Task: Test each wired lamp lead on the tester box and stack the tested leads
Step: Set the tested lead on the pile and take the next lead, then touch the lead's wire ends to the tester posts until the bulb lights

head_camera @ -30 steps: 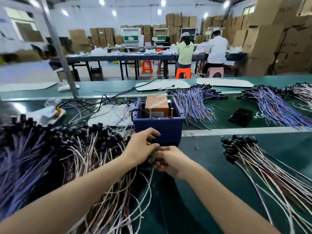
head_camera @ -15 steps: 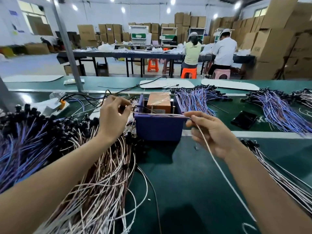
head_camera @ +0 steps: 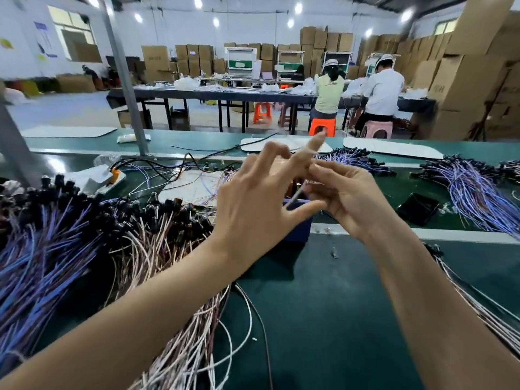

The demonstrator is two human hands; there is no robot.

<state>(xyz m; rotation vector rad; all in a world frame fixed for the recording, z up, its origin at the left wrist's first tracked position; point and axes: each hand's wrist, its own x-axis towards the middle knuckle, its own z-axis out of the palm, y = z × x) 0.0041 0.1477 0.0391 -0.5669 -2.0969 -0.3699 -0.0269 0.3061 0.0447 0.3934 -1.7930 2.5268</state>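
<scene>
Both my hands are raised together in front of the blue tester box [head_camera: 298, 230], which they mostly hide. My right hand [head_camera: 347, 199] has its fingers curled and pinches a thin white lamp lead [head_camera: 296, 196]. The lead slants down toward the thumb of my left hand [head_camera: 257, 205], whose fingers are spread and mostly straight; I cannot tell whether it touches the lead. A big heap of leads with black lamp heads and pinkish-white wires [head_camera: 166, 249] lies to the left. A smaller stack of leads [head_camera: 475, 302] lies at the right on the green belt [head_camera: 332, 313].
Purple-wired bundles lie at the far left [head_camera: 42, 266] and back right [head_camera: 472, 192]. A flat black object [head_camera: 417, 208] sits right of the box. A metal post [head_camera: 123, 80] rises at the back left. Two people sit at a far table with their backs turned.
My hands were apart with the lead stretched across the box; now both have risen and come together in front of it. My left hand has opened out its fingers.
</scene>
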